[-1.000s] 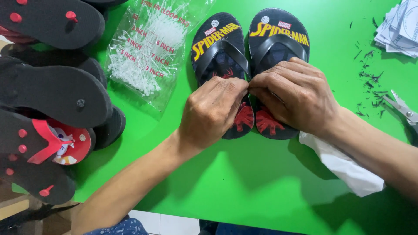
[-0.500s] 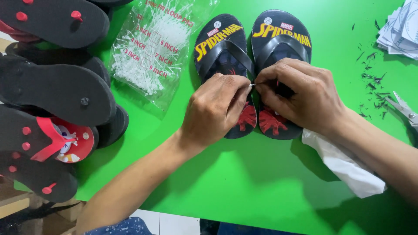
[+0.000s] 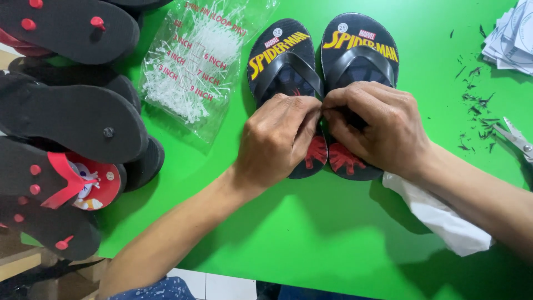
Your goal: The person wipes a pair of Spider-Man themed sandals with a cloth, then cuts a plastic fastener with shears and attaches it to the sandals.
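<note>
At six o'clock our left hand (image 3: 277,139) and right hand (image 3: 375,128) pinch closed together over the paired black flip-flops (image 3: 322,61), bracing their straps side by side, with the loop-pin bag (image 3: 194,72) at ten o'clock.

One cam only, head-worn, looks steeply down and fwd onto the green surface (image 3: 344,244) from close, w/ both forearms entering from the bottom edge. Near edge of surface shows at bottom left, floor tile just past it. Far side is cropped at top. No 2nd view, so nothing is shared.
</note>
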